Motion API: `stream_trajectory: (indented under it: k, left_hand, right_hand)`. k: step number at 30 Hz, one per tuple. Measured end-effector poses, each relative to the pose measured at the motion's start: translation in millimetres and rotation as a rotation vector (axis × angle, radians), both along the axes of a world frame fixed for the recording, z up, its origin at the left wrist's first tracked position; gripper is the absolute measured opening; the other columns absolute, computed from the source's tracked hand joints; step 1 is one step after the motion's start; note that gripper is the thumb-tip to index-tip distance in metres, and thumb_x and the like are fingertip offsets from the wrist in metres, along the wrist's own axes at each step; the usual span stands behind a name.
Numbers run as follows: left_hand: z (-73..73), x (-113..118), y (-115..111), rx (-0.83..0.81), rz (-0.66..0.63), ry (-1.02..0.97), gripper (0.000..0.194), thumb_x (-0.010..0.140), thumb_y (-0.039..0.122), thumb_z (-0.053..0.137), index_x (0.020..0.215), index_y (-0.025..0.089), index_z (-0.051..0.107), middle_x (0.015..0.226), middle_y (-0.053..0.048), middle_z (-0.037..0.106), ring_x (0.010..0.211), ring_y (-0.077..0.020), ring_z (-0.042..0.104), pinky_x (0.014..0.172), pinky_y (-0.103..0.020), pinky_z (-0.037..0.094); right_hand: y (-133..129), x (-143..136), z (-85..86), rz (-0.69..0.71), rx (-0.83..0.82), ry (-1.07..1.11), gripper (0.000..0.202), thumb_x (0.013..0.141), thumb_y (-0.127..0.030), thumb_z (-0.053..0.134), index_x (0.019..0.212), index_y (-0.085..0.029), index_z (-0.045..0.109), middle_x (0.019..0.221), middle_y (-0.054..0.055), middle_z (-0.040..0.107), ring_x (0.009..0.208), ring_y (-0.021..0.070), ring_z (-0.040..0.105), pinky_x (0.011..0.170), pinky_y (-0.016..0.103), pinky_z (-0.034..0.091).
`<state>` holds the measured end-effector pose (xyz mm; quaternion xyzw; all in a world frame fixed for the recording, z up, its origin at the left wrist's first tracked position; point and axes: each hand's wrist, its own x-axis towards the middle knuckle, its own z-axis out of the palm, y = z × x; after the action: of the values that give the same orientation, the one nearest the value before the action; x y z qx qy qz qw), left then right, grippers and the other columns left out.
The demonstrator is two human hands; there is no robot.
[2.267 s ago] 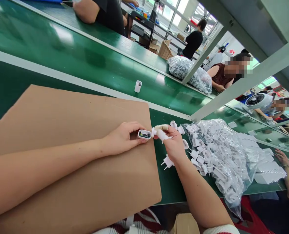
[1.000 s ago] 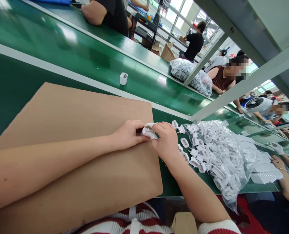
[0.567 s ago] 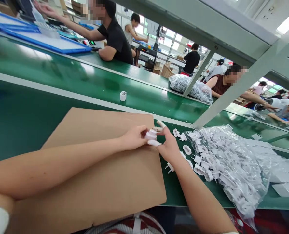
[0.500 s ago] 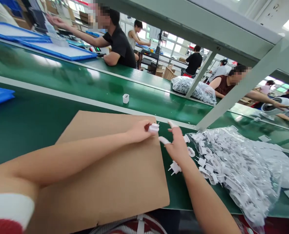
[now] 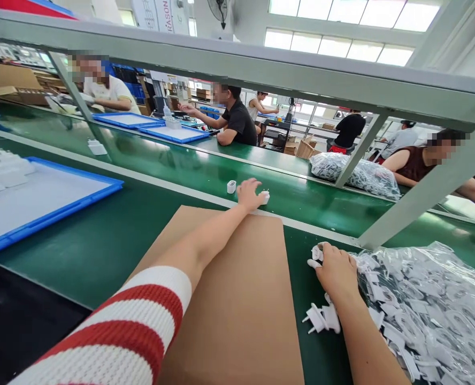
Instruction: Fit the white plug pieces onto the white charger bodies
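Note:
My left hand (image 5: 250, 193) is stretched over the green belt, its fingers apart. Beside its thumb a white charger (image 5: 265, 197) stands on the belt with its pins up; whether the thumb touches it, I cannot tell. Left of that hand is another small white charger block (image 5: 231, 186) with ports on its face. My right hand (image 5: 337, 270), with white covers on thumb and forefinger, pinches a white plug piece (image 5: 316, 253) by the clear bag (image 5: 434, 256) of such pieces. Loose plug pieces (image 5: 316, 318) lie near its wrist.
Brown cardboard (image 5: 237, 299) lies under my left arm. A blue-rimmed tray (image 5: 73, 208) with white chargers is at the left. White chargers (image 5: 97, 147) rest farther along the belt. A grey post (image 5: 426, 176) and overhead beam stand ahead. Several people sit across the line.
My left hand has moved forward onto the belt and opened, leaving the charger there. My right hand has closed on a plug piece by the bag. The view has swung left and up.

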<state>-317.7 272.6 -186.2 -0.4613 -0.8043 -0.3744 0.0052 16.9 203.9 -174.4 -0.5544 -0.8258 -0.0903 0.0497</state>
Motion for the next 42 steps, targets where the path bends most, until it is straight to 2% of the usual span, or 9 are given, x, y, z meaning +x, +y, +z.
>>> stream_trajectory:
  k: [4,7,12,15,19,23,28,34,42]
  left_hand:
    - [5.2,-40,-10,0.006,0.334,-0.073,0.071,0.093,0.025,0.074,0.156,0.013,0.042,0.172,-0.025,0.02,0.161,-0.0434,0.013,0.128,-0.064,0.022]
    - [7.8,-74,-21,-0.082,0.378,-0.171,0.056,0.095,0.031,0.075,0.144,0.014,0.055,0.156,-0.021,0.048,0.146,-0.0401,0.045,0.118,-0.062,0.042]
    - [16.5,-98,-41,-0.087,0.26,-0.173,0.029,0.1,0.033,0.068,0.122,0.013,0.067,0.128,-0.013,0.067,0.12,-0.0292,0.064,0.105,-0.052,0.053]
    - [18.8,-76,-59,-0.008,0.123,-0.133,0.026,0.098,0.03,0.064,0.117,0.012,0.068,0.124,-0.014,0.07,0.117,-0.0287,0.065,0.105,-0.042,0.051]
    - [5.8,-5,-106,-0.002,-0.169,-0.191,0.037,0.091,0.047,0.067,0.118,0.022,0.07,0.113,-0.006,0.075,0.1,-0.0243,0.07,0.091,-0.033,0.054]
    - [-7.0,65,-159,-0.041,-0.565,-0.325,0.044,0.088,0.062,0.066,0.112,0.025,0.074,0.11,-0.006,0.078,0.098,-0.0287,0.071,0.085,-0.039,0.055]
    - [-15.3,96,-179,-0.034,-0.735,-0.234,0.038,0.09,0.06,0.063,0.101,0.026,0.076,0.102,-0.006,0.078,0.095,-0.0295,0.068,0.085,-0.042,0.052]
    - [-24.0,89,-175,0.002,-0.77,-0.233,0.04,0.083,0.06,0.071,0.104,0.026,0.075,0.107,-0.006,0.077,0.1,-0.0301,0.067,0.089,-0.043,0.051]
    - [-26.1,86,-174,0.04,-0.886,-0.246,0.038,0.086,0.06,0.07,0.099,0.025,0.078,0.099,-0.006,0.078,0.095,-0.0279,0.068,0.088,-0.04,0.051]
  right_hand:
    - [-3,-4,-0.4,0.055,-0.022,0.05,0.04,0.083,0.003,0.051,0.115,-0.019,0.061,0.102,0.008,0.076,0.111,0.0272,0.07,0.112,0.049,0.032]
    - [-9,-7,4.4,0.119,-0.04,0.133,0.038,0.081,0.003,0.055,0.11,-0.021,0.061,0.098,0.005,0.074,0.109,0.0261,0.07,0.122,0.056,0.023]
    - [-19,-13,9.0,0.185,-0.213,0.623,0.028,0.084,-0.023,0.067,0.112,-0.02,0.066,0.116,0.01,0.066,0.096,0.025,0.07,0.089,0.043,0.055]
    - [-21,-19,7.6,0.187,-0.451,0.989,0.03,0.071,-0.034,0.078,0.097,-0.019,0.073,0.105,0.009,0.07,0.085,0.0233,0.07,0.074,0.037,0.057]
    - [-26,-25,11.2,0.118,-0.758,1.326,0.045,0.05,-0.03,0.09,0.092,-0.017,0.077,0.092,0.008,0.078,0.086,0.0258,0.073,0.069,0.034,0.056]
    - [-35,-28,20.9,0.109,-0.901,1.422,0.046,0.053,-0.033,0.092,0.095,-0.019,0.081,0.092,0.007,0.08,0.083,0.0205,0.072,0.074,0.032,0.056]
    - [-41,-30,27.2,0.167,-0.996,1.404,0.036,0.06,-0.045,0.091,0.083,-0.02,0.08,0.082,0.001,0.075,0.069,0.0121,0.065,0.078,0.031,0.056]
    - [-39,-32,19.8,0.201,-0.935,1.311,0.038,0.064,-0.046,0.088,0.091,-0.021,0.078,0.086,0.001,0.071,0.069,0.0128,0.058,0.068,0.03,0.053]
    - [-55,-30,20.4,0.459,-0.213,0.656,0.018,0.085,-0.015,0.056,0.095,-0.02,0.07,0.095,0.006,0.059,0.091,0.0217,0.056,0.078,0.035,0.05]
